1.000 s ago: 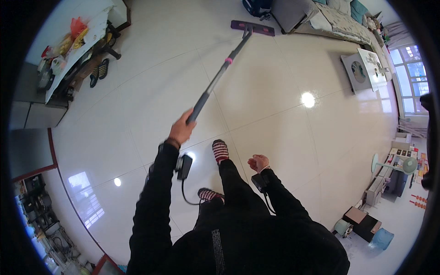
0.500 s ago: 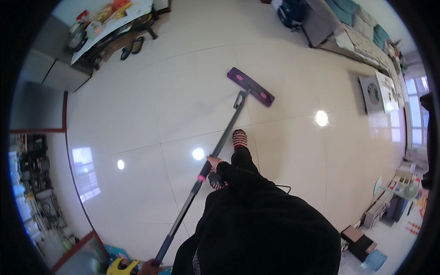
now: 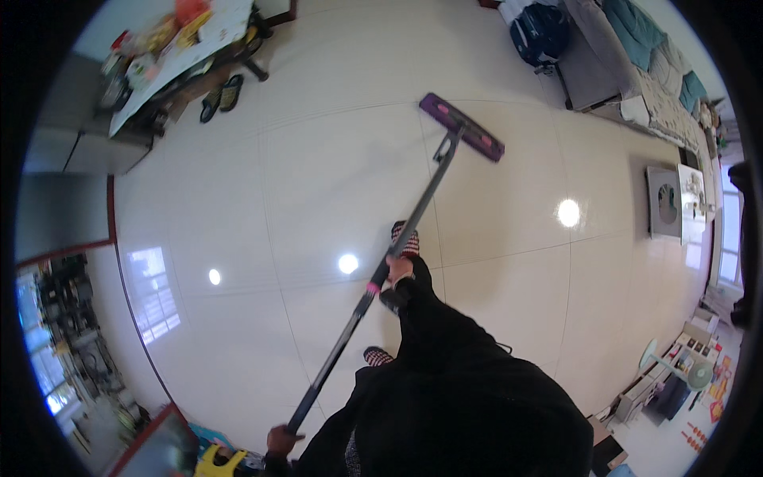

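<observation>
A flat mop (image 3: pixel 346 338) with a long grey and black handle reaches diagonally across the view. Its purple mop head (image 3: pixel 477 135) lies on the pale tiled floor ahead of me. My right hand (image 3: pixel 400 270) is wrapped round the middle of the handle, just above a pink ring. Down at the lower left, my left hand (image 3: pixel 284 440) is closed round the handle's top end. Both fists look firm, though some fingers are hidden. My striped slippers (image 3: pixel 378 356) show beside and behind the handle.
At the far left a cluttered table (image 3: pixel 187 63) stands with dark slippers (image 3: pixel 230 93) by its legs. A backpack (image 3: pixel 539 36) leans near the grey sofa (image 3: pixel 596 56) at far right. A low white table (image 3: pixel 675 203) and a fan (image 3: pixel 691 374) are on the right. Something yellow (image 3: pixel 218 461) is at lower left.
The mop head has slid forward and to the right. Both hands, still round the handle, have moved right; the right hand is farther forward and the left hand too. My feet stand farther apart.
</observation>
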`<act>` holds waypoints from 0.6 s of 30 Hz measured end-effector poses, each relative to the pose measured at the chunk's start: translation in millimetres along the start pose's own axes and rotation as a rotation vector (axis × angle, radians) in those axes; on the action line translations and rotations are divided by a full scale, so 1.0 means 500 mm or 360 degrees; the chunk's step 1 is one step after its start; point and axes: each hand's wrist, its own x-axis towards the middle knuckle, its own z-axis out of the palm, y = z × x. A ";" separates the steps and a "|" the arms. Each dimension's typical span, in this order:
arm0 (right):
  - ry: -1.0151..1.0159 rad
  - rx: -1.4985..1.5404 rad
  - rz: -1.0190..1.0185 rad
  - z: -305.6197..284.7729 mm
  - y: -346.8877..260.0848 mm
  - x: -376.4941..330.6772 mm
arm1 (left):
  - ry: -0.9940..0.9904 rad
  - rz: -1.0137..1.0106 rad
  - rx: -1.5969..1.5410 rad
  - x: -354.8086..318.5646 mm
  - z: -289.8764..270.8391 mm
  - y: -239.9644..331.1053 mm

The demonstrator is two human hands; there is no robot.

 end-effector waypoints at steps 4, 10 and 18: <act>-0.0443 0.1006 -0.0250 -0.136 -0.332 0.073 | 0.0080 0.0329 -0.0071 0.195 -0.258 0.416; -0.0180 0.1075 -0.0096 -0.306 -0.453 0.042 | 0.0428 0.1426 -0.0236 0.296 -0.557 0.954; 0.0267 0.0817 0.0191 -0.360 -0.328 -0.027 | 0.0562 0.1593 0.0007 0.344 -0.700 1.056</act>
